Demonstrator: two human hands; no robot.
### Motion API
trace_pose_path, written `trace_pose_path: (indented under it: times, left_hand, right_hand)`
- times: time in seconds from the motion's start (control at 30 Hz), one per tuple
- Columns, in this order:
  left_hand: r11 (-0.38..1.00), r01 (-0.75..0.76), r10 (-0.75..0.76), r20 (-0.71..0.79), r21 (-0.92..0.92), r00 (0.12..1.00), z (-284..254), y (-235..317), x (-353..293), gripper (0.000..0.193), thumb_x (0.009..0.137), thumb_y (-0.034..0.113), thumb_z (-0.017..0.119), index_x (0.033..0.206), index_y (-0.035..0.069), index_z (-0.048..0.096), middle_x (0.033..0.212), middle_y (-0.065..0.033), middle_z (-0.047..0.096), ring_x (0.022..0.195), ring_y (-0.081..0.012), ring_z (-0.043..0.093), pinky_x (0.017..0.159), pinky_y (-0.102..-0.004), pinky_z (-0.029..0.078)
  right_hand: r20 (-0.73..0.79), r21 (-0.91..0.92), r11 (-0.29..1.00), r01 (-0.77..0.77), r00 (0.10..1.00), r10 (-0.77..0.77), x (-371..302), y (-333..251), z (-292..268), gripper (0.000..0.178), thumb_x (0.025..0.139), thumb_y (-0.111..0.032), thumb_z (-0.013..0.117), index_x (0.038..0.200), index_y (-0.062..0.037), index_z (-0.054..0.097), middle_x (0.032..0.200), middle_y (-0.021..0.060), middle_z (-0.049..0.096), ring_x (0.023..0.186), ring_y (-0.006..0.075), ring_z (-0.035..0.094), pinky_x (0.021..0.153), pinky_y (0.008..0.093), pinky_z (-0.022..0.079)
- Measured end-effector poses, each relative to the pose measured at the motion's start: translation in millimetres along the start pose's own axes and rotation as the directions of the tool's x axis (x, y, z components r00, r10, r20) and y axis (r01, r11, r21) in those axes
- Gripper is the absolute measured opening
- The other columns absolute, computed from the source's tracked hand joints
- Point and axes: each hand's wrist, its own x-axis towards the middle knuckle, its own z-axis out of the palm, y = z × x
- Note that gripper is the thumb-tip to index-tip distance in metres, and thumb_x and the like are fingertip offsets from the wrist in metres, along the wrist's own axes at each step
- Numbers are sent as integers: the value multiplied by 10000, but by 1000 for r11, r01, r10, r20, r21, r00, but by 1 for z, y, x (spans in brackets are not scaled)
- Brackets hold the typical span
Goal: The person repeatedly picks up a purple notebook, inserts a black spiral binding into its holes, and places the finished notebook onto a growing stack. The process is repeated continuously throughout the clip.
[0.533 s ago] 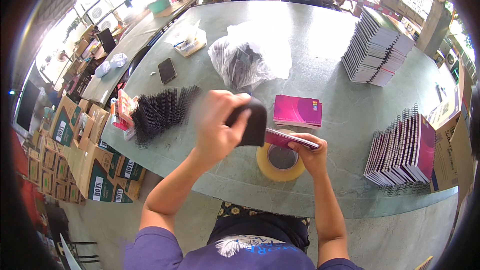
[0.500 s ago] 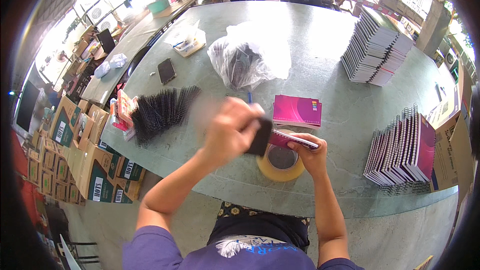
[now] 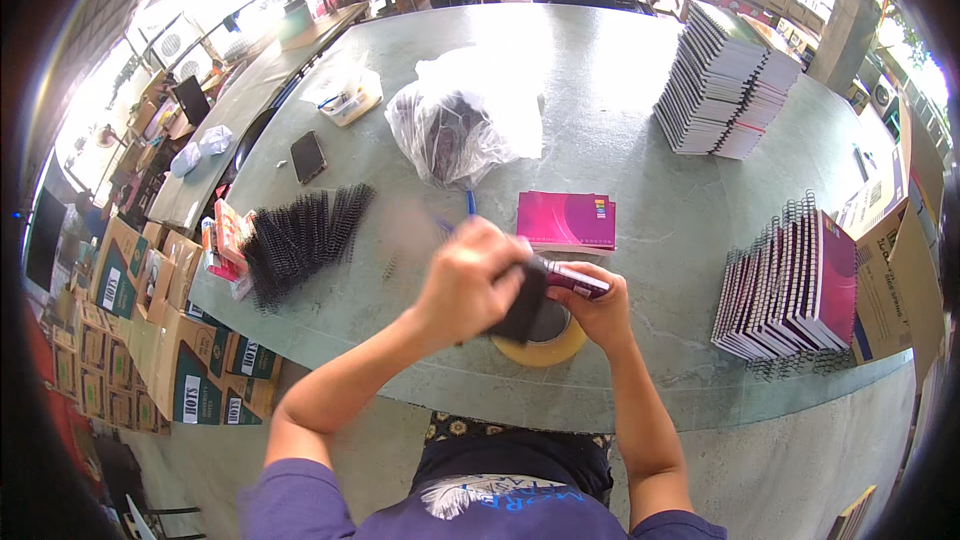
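Observation:
My right hand (image 3: 597, 308) grips a small purple spiral notebook (image 3: 582, 281) by its right end, edge toward me. My left hand (image 3: 468, 278) is curled at the notebook's other end, its fingers closed against a black flat piece (image 3: 522, 308); what kind of thing that is I cannot make out. A faint blurred streak shows left of these fingers. Under the hands lies a wide roll of tape (image 3: 545, 347), partly hidden. Just beyond, a short stack of purple notebooks (image 3: 566, 220) rests on the table (image 3: 620, 390).
Black spiral coils (image 3: 305, 240) lie at left, near a phone (image 3: 308, 157). A clear plastic bag (image 3: 460, 125) and a small tub (image 3: 352, 100) sit farther back. Right side holds bound purple notebooks (image 3: 790, 285), a tall notebook stack (image 3: 725, 85) and a cardboard box (image 3: 890, 260).
The whole view has shifted slightly, so things on the table sit farther left. Both hands stay at the notebook, with the left hand and black piece a little lower against it.

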Motion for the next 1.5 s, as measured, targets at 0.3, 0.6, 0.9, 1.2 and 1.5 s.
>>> trace_pose_path:
  times: [0.3,0.6,0.9,1.2,1.5]
  left_hand:
    - [993,35,-34,10,-112,999,15,13,4,252,707,2,714,944,69,663,845,-87,590,812,-235,608,713,-329,497]
    - [964,201,-239,-235,-174,942,9,26,31,220,680,12,730,889,52,672,801,-107,614,794,-249,599,710,-348,492]
    - [838,544,-516,269,-40,813,-24,-17,-65,222,724,91,733,932,47,672,879,-96,626,807,-216,609,710,-320,485]
    - [996,34,-54,261,79,964,-20,12,-29,244,750,87,673,994,96,671,962,-97,642,935,-299,573,844,-386,443]
    - [997,-71,60,441,8,896,39,17,22,196,783,120,628,949,16,635,894,-121,634,886,-278,583,804,-376,437]
  right_hand:
    - [9,65,997,-40,999,39,-5,5,-5,290,820,42,630,1108,5,637,968,39,681,867,76,598,785,239,493]
    - [68,-161,981,-107,991,119,-5,10,-9,306,836,54,593,1132,-15,625,979,32,682,859,56,583,765,235,489]
    - [-20,157,974,161,987,-160,0,3,2,279,871,-134,651,1115,-1,635,1071,71,659,954,114,588,841,252,473]
    - [-151,305,950,72,988,-26,-11,-28,5,203,856,-6,622,1055,6,656,1010,72,674,914,116,608,815,245,491]
    - [-130,-44,999,-22,991,16,-26,2,-6,155,866,-65,617,1000,-6,669,815,-16,665,761,32,526,680,215,450]
